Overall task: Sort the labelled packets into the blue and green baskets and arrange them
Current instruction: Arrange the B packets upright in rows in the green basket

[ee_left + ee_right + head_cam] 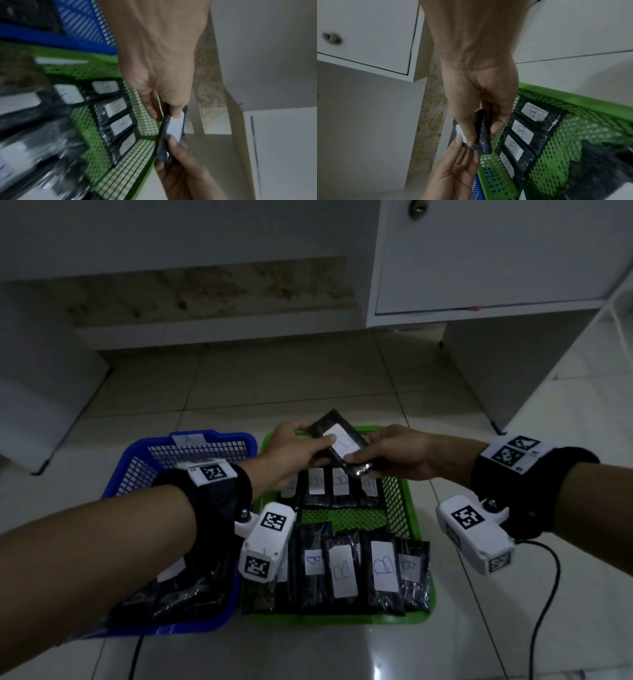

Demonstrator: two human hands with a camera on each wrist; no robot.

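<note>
Two baskets side by side on the tiled floor (308, 381), rims touching. Blue basket (219, 438) to my left, dark packets in its near end, mostly hidden under my left forearm. Green basket (416, 518) to my right holds two rows of black packets with white labels: a far row (330, 486) lying flat against the far wall, a near row (356, 570) piled over the front rim. Labels that I can read say B. Bare green mesh shows between the two rows.

White cabinet (496, 254) stands beyond the baskets, well apart, with open floor between. A black cable (544, 594) trails on the tiles just right of the green basket.

Both my arms reach forward and meet over the far end of the green basket. My left hand (294, 451) and right hand (397, 453) hold one packet (337, 440) between them, above the far row and clear of it. Left thumb lies on the label's left end with fingers under; right thumb and fingers pinch the packet's near right end. The packet is tilted, label up; its letter is not clear.

Open floor lies in front of the baskets and to the right of them.
</note>
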